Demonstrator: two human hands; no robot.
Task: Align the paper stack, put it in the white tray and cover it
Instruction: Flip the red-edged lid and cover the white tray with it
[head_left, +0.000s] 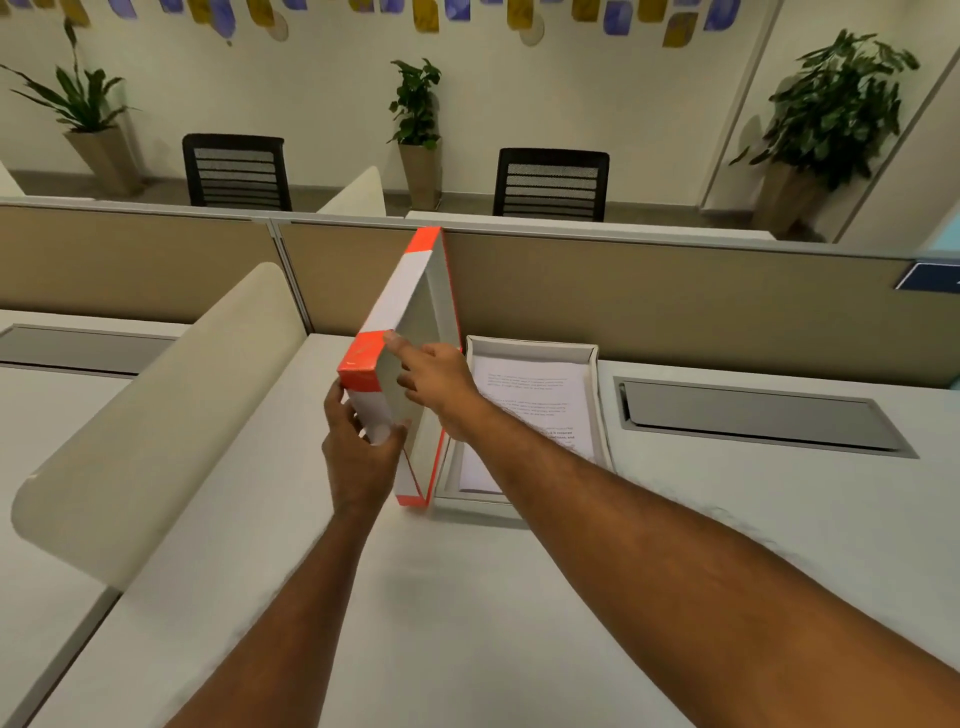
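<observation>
A white tray (602, 410) lies on the desk against the partition, with the printed paper stack (535, 405) lying flat inside it. Just left of the tray stands a white lid with orange corners (410, 306), tipped up on its long edge, its hollow side facing right toward the tray. My left hand (358, 447) grips the lid's near short side from the left. My right hand (436, 379) reaches into the lid's hollow, thumb on the orange corner, fingers on the inner face. My right forearm hides the tray's near left part.
A curved cream divider (171, 410) rises on the left of the desk. A grey cable hatch (758, 415) is set in the desk right of the tray. The beige partition (649, 291) runs along the back, with chairs and plants beyond.
</observation>
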